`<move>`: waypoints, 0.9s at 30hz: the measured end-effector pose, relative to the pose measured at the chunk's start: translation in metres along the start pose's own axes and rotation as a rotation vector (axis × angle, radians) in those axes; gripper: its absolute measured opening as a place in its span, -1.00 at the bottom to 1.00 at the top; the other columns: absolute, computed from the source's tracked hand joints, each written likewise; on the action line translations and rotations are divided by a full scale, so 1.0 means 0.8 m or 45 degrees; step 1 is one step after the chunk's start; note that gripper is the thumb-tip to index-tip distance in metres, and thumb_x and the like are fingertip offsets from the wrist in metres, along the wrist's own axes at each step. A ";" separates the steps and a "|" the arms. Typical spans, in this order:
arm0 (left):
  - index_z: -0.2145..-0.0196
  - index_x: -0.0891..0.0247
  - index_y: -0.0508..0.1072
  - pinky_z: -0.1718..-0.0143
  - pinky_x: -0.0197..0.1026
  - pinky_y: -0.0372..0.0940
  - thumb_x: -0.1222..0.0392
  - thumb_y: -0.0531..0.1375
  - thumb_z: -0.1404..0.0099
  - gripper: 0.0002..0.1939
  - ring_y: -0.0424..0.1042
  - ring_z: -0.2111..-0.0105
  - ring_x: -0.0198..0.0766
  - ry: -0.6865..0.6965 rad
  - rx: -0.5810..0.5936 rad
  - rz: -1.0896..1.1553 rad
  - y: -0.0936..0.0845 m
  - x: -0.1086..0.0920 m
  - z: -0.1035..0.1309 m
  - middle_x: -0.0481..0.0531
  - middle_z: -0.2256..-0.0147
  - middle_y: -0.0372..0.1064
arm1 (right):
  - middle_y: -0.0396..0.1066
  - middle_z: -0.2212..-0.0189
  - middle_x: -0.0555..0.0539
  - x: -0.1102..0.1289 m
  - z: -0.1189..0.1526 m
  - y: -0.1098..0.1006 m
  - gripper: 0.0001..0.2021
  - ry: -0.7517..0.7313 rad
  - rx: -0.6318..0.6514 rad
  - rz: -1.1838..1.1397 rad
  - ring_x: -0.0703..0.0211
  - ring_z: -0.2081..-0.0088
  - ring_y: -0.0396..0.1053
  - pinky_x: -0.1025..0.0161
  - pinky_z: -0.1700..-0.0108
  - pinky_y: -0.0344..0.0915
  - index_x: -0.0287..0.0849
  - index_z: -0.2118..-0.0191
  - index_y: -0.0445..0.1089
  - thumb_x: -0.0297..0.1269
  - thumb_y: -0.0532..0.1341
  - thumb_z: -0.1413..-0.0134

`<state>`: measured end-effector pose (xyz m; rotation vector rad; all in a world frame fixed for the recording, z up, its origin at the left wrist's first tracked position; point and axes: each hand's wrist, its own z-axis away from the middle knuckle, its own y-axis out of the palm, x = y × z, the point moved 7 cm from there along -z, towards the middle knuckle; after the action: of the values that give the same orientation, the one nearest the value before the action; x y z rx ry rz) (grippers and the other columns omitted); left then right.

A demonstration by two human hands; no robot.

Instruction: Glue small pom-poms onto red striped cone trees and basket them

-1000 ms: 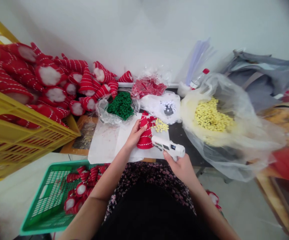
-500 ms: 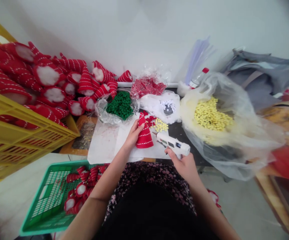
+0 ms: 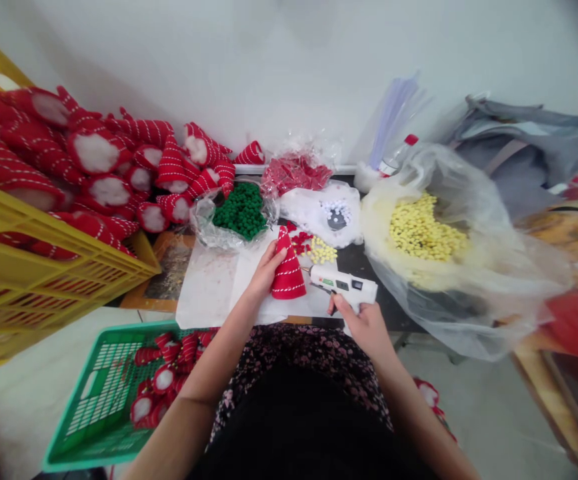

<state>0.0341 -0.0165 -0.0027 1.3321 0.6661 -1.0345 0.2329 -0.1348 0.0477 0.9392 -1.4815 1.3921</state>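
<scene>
**Glue gun (image 3: 353, 287) lies sideways, nozzle just beside the red cone (image 3: 289, 280)**

The nozzle (image 3: 307, 269) faces the right flank of the cone, about midway between tip and base; whether the two touch is too small to tell. The red cone is above the white paper (image 3: 209, 290) on the bench (image 3: 353, 261), its long axis running away from the person, narrow tip at the far end and wide base nearest the body. The gun's long axis runs roughly across that line, its rear end to the right and slightly closer to the body.

The left hand (image 3: 267, 267) is the nearer one: its grip is closed around the cone's left side, thumb across the front, most fingers hidden behind. The left forearm slants up from the lower left. The right hand (image 3: 367, 325) has its grip wrapped around the gun's handle, index finger by the trigger; whether it is pressed I cannot tell. That forearm comes in from the lower right, angled inward to the cone.

Small red pieces (image 3: 301, 244) and yellow pieces (image 3: 323, 251) lie just beyond the nozzle.
</scene>
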 end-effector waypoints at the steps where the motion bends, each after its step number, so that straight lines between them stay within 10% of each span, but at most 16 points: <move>1: -0.01 0.13 0.52 0.06 -0.04 0.40 -0.13 0.46 -0.12 -0.43 0.54 0.12 0.00 0.001 0.002 -0.003 0.000 0.000 0.000 0.07 0.11 0.57 | 0.60 0.40 -0.14 -0.001 0.000 0.000 -0.57 -0.002 0.000 0.009 -0.02 0.25 0.53 0.19 0.16 0.40 -0.14 0.53 0.46 0.04 0.19 -0.23; 11: -0.02 0.15 0.50 0.09 -0.04 0.40 -0.14 0.45 -0.11 -0.42 0.55 0.14 0.01 -0.002 -0.009 -0.021 0.000 0.001 -0.002 0.07 0.14 0.57 | 0.56 0.52 -0.13 -0.011 0.001 -0.001 -0.56 -0.049 -0.020 0.104 0.02 0.41 0.52 0.22 0.32 0.43 -0.13 0.56 0.44 0.04 0.19 -0.24; 16: 0.01 0.14 0.51 0.09 -0.05 0.42 -0.12 0.45 -0.10 -0.45 0.55 0.15 -0.02 -0.021 -0.042 0.034 -0.001 0.001 -0.004 0.05 0.14 0.57 | 0.65 0.32 -0.20 -0.005 0.011 -0.017 -0.69 -0.209 -0.218 0.251 -0.09 0.27 0.61 0.15 0.19 0.51 -0.19 0.26 0.57 -0.02 0.27 -0.22; 27: 0.09 0.18 0.47 0.10 -0.12 0.37 -0.03 0.40 -0.15 -0.58 0.50 0.19 -0.12 0.083 0.017 -0.064 0.023 0.003 -0.003 -0.02 0.23 0.51 | 0.48 0.47 -0.05 0.065 0.046 0.003 -0.76 -0.485 -0.091 0.497 0.10 0.46 0.47 0.24 0.37 0.36 -0.12 0.28 0.44 -0.10 0.20 -0.36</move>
<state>0.0518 -0.0161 0.0036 1.3712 0.7458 -1.0405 0.2098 -0.1691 0.0957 0.9390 -2.0747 1.4722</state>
